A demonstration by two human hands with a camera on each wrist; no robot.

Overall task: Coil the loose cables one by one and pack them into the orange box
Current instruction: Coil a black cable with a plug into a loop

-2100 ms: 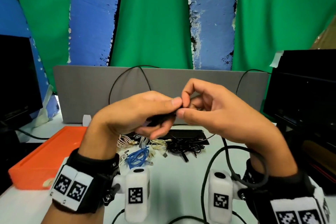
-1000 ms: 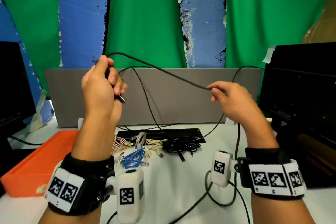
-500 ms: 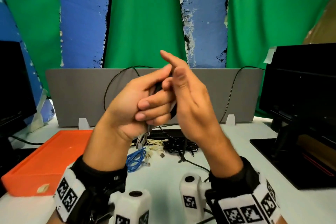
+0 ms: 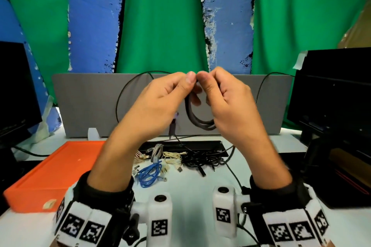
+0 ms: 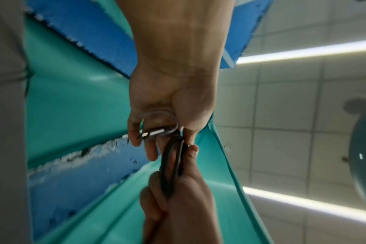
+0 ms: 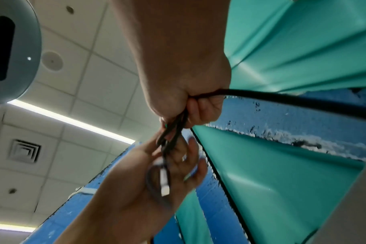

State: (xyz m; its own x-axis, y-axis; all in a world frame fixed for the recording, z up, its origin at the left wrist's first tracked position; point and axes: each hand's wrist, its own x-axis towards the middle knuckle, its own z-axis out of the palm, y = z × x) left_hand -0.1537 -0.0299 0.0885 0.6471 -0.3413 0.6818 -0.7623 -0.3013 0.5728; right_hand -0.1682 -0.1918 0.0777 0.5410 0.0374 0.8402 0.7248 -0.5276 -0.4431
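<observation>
Both hands are up at chest height in front of the grey panel [image 4: 84,104], thumbs almost meeting. The left hand [image 4: 160,104] and right hand [image 4: 232,106] are each clamped on the dark cable [image 4: 197,120], thumb against curled fingers, pinching the top of a small coil that hangs between the palms. The coil's upper part is hidden behind the thumbs, and its right side disappears behind the right palm, so the number of turns is hard to count; two or three strands show at the bottom. A metal plug [image 5: 155,132] lies in the left palm, blurred in both wrist views. From the right fist a free length of cable runs out to the side and leaves the right wrist view; in the head view a strand drops to the table [image 4: 190,190] below the hands.

The box [image 4: 50,174] sits at the left of the table, orange, shallow, its near wall carrying a small pale label; its left part is cut off by the dark monitor [image 4: 16,94] and table edge. Between box and hands there is open air. On the table beyond the wrists lie a blue cable [image 4: 149,173], pale cables [image 4: 172,156] and a black tangle [image 4: 202,159], close together. A second monitor [image 4: 331,96] stands right.
</observation>
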